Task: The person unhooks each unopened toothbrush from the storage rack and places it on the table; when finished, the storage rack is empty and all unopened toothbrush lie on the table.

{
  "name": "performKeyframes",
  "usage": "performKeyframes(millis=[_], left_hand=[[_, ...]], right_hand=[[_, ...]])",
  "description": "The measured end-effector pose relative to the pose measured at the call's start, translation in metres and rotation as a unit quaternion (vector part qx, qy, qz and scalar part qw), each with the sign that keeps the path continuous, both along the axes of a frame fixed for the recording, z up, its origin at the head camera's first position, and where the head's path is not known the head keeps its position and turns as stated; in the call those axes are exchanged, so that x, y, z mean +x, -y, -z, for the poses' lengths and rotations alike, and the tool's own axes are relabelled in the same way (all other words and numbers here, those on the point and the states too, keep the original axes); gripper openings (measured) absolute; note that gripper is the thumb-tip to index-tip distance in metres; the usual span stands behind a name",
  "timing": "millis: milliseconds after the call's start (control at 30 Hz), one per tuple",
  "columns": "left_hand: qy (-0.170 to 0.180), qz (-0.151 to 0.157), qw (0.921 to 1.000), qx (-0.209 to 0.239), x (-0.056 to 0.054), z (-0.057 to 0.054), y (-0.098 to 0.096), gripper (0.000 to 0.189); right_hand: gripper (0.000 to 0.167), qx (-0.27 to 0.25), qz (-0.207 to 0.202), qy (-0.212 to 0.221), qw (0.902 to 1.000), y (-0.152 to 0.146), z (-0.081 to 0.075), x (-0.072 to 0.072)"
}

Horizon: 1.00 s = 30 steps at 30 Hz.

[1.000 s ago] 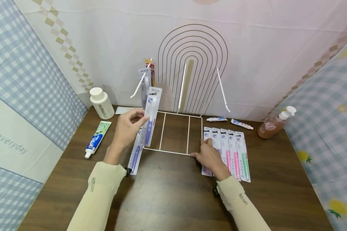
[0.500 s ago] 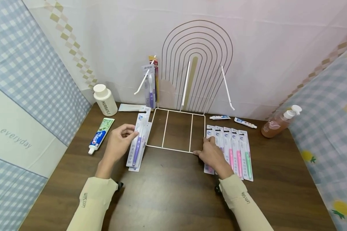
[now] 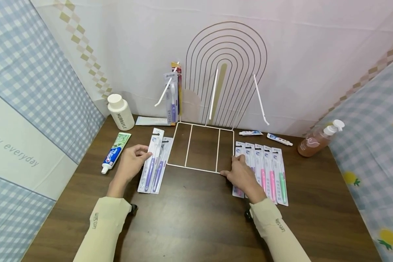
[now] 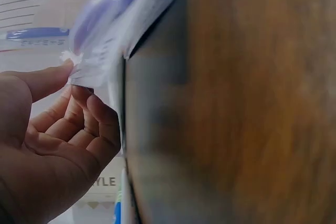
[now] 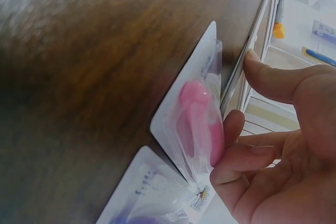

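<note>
Left of the rack (image 3: 201, 170), "MURRAYLE" is read on the bottle (image 3: 121, 116), "Crest" on the tube (image 3: 116, 153). Also left of it, a toothbrush pack (image 3: 149, 165) is pinched between thumb and fingers of the left hand (image 3: 131, 162). The rack's near right corner is held by the right hand (image 3: 243, 178), fingers curled.

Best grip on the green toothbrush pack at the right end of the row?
Probably a pinch on the long right edge of the green toothbrush pack, about mid-length, coming from the right. It lies flat, with bare table on that side, while the neighbouring pink pack crowds its left edge.
</note>
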<state>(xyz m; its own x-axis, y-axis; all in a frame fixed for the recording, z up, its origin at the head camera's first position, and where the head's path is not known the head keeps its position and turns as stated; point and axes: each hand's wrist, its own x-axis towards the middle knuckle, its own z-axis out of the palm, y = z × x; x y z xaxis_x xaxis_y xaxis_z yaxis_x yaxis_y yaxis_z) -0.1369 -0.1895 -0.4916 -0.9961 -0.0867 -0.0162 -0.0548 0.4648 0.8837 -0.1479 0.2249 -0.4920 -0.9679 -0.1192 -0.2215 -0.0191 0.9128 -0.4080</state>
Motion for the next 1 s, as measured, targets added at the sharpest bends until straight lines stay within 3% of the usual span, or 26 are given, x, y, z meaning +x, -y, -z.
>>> performKeyframes(millis=[200,333,500,833,1000], left_hand=[[0.023,-0.003,0.9996,-0.018,-0.032,0.059,0.021,0.029],[0.048,-0.004,0.9986,-0.022,-0.044,0.076,0.028,0.03],[0.059,0.001,0.9977,-0.033,-0.047,0.079,0.027,0.03],[0.055,0.016,0.996,-0.068,-0.035,0.065,0.022,0.028],[0.078,0.025,0.993,-0.085,-0.036,0.071,0.026,0.024]], right_hand=[[0.096,-0.01,0.0,-0.009,0.9999,-0.002,0.002,0.0],[0.094,-0.014,0.004,-0.002,0.9999,0.003,-0.012,0.005],[0.097,-0.018,0.001,-0.009,0.9998,-0.002,0.003,-0.001],[0.102,-0.013,0.001,-0.022,0.9997,-0.009,0.018,-0.009],[0.103,-0.011,0.001,-0.015,0.9998,-0.011,0.025,-0.01]])
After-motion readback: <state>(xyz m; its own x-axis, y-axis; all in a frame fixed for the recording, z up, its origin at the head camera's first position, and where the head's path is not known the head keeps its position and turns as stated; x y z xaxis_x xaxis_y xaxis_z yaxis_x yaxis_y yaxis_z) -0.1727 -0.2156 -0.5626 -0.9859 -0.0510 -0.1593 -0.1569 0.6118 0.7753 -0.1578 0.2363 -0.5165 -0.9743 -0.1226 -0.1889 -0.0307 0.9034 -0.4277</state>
